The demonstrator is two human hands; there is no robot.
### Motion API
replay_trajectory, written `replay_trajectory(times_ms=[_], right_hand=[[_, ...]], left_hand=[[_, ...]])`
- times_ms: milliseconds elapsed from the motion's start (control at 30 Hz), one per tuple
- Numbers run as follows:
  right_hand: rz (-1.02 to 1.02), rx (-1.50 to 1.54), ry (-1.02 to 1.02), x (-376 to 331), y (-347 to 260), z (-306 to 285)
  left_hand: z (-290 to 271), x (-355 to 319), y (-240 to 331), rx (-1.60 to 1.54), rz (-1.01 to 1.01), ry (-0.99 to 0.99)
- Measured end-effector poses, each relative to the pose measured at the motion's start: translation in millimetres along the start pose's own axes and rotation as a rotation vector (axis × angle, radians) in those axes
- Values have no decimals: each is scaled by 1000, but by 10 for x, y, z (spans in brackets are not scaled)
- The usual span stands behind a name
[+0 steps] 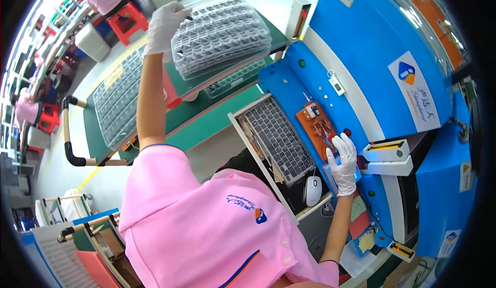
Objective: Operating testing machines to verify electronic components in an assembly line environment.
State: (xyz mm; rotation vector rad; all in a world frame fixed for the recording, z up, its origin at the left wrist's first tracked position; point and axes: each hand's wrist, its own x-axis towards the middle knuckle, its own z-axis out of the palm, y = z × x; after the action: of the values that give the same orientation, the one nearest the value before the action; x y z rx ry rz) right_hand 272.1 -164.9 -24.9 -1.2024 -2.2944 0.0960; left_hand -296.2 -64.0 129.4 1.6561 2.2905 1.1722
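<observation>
My left hand (164, 28), in a white glove, reaches out over the near left corner of a stack of clear plastic trays (222, 34) with rows of pockets. Its fingers are pinched together, with a small dark part (188, 18) at their tips. My right hand (343, 166), also gloved, is held over the blue machine's front with thumb and fingers apart, nothing visible in it. Close by its fingertips are an orange fixture (316, 122) holding a small black and white piece and a red button (347, 132).
A pull-out drawer holds a black keyboard (279, 138) and white mouse (312, 191). More trays (119, 102) lie on the green cart shelf at left. The blue machine hood (382, 55) rises at right, with white sensor bars (385, 158) beside my right hand. People sit farther back.
</observation>
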Motion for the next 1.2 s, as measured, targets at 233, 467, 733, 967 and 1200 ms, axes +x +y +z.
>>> replay_trajectory(times_ms=[233, 467, 733, 967, 1200], right_hand=[[114, 133, 52, 95, 38, 129], [149, 148, 45, 133, 140, 137], [136, 103, 70, 161, 89, 144], [-49, 127, -64, 404, -99, 71], [81, 256, -14, 187, 11, 211]], left_hand=[[-163, -158, -177, 109, -119, -368], [250, -619, -340, 37, -102, -63], [-357, -1358, -241, 28, -213, 141], [-777, -2595, -1080, 478, -21, -62], [-1105, -2908, -463, 320, -72, -181]])
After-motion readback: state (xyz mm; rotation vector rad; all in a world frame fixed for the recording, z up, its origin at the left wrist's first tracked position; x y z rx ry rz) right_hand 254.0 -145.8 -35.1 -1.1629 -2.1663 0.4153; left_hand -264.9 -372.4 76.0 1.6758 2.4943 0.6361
